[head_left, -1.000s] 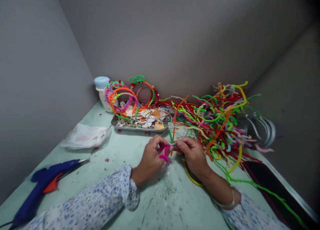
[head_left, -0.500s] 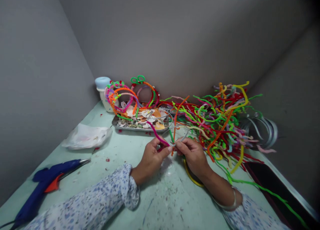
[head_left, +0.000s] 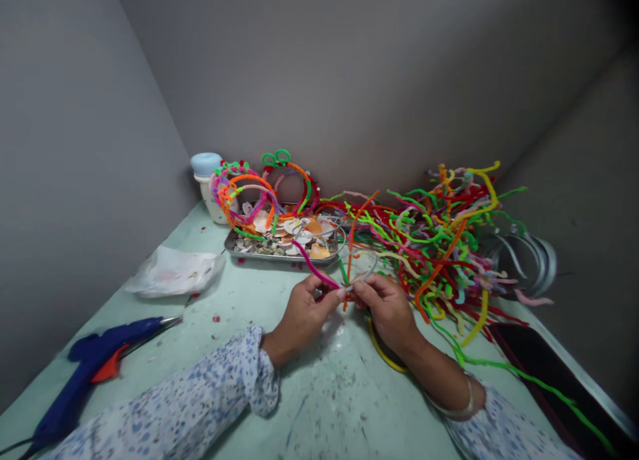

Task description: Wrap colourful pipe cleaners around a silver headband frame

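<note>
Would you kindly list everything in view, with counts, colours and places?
Pipe cleaner: one, magenta, in the left hand
Band: one, grey, in the right hand
Tray: one, silver, back, left of centre
Shells: many, white and orange, in the tray
Wound hoops: several, multicoloured, at the tray's back
Thin hoops: count unclear, grey, tray's right end
Lidded bottle: one, white with blue lid, back left
Bag: one, whitish, left
Glue gun: one, blue with orange trigger, front left
Pipe cleaner pile: uncountable, multicoloured, back right
Grey coils: several, grey, far right
Flat object: one, dark, right
Round object: one, yellow-rimmed, partly behind right wrist
Table: one, pale green, beneath
Walls: grey, around
Bracelet: one, pale, right wrist
Sleeves: two, white and blue, front
Hands: two, bare, centre
</note>
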Tool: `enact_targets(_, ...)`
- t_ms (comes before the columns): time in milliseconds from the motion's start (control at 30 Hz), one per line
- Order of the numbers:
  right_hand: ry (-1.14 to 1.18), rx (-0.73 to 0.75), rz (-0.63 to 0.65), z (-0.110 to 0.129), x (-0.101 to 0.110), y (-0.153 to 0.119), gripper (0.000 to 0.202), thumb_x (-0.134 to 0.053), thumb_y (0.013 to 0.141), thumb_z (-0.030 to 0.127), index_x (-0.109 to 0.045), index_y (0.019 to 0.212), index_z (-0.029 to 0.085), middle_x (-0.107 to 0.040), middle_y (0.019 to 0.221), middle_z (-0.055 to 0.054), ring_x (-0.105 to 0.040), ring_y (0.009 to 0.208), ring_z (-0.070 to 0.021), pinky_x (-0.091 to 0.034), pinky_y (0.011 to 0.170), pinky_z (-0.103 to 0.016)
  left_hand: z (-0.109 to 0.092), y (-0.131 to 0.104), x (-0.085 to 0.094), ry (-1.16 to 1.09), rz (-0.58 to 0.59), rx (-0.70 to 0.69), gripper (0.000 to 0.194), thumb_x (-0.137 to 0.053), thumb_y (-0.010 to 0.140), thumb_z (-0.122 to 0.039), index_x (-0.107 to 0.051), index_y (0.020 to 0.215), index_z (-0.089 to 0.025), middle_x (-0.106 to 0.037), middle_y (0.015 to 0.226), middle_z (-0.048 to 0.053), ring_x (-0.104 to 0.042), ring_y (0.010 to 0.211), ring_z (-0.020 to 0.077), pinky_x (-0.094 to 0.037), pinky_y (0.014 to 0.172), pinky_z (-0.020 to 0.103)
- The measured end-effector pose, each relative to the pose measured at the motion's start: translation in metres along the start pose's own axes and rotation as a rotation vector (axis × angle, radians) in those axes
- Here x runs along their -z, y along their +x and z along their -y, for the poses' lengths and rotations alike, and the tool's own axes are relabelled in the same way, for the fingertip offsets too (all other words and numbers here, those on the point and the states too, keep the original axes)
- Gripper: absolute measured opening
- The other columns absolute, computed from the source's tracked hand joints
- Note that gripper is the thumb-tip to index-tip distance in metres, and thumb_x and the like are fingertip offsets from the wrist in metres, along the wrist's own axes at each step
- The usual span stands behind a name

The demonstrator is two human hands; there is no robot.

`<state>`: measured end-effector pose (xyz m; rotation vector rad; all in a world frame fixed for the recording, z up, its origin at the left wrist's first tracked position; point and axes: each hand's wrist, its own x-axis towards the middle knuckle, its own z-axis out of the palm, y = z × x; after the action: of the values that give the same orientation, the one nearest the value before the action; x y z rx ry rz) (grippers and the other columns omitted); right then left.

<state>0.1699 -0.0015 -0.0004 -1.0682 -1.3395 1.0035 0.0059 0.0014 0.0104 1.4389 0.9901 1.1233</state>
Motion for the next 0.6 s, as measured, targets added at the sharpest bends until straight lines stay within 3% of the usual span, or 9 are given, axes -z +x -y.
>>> enact_targets(333,-0.011,-0.014,0.045,-0.0019,0.0016,-0.001,0.029,-0.065,0.084,0.043,-0.062,0.067,0.02,-0.057,0.062,0.001,-0.05,0.06,-0.0147,-0.041,0.059,-0.027,0.0001,0.0009,0.0019,-0.05,0.008,0.022,0.02,-0.068,0.079,-0.032,-0.062,0.076,-0.013,-0.06,0.07,0.001,-0.052,0.068,0.0132,-0.043,0.069,0.027)
enact_targets(600,-0.025,-0.004,0.005,-0.0007,0.0021,-0.0008,0.031,-0.063,0.086,0.042,-0.059,0.065,0.02,-0.052,0.059,0.003,-0.046,0.059,-0.0133,-0.038,0.059,-0.026,0.0052,0.0023,0.0005,-0.012,0.001,-0.002,0.022,-0.065,0.083,-0.035,-0.063,0.081,-0.013,-0.063,0.075,0.003,-0.055,0.071,0.0146,-0.044,0.07,0.028)
